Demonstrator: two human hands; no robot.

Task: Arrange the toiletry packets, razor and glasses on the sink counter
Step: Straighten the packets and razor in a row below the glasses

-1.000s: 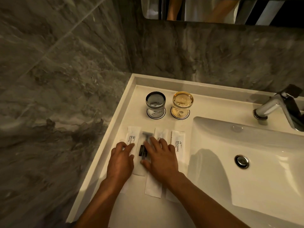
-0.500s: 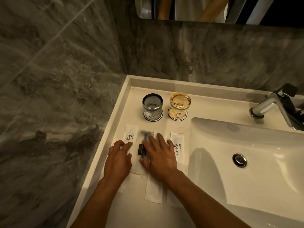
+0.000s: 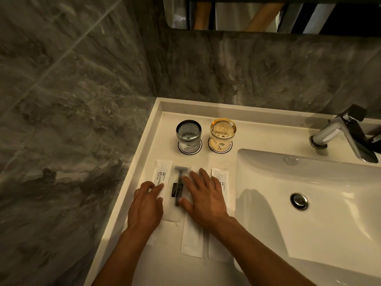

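**Pressing packets flat beside the basin**

Resting palm-down on the white desk, both hands lie flat with fingers spread, gripping nothing. The left hand covers the lower part of the left packet, its fingertips touching the edge printed "BRUSHING TEETH". The right hand lies across the middle packet and overlaps the inner edge of the right packet; its thumb touches the lower end of the razor.

The razor lies in a clear wrapper between the two hands, head pointing toward the wall, handle toward the person, a dark label across its middle. It sits between the left and middle packets, and all four items run parallel in a row, lengthwise toward the wall.

Behind the row stand two glasses, each on a round paper coaster: a grey glass to the left and an amber glass just beside it, apart from each other and from the packets.

The basin lies to the right, with a chrome tap at its far rim. Grey marble wall borders the desk on the left and at the back.
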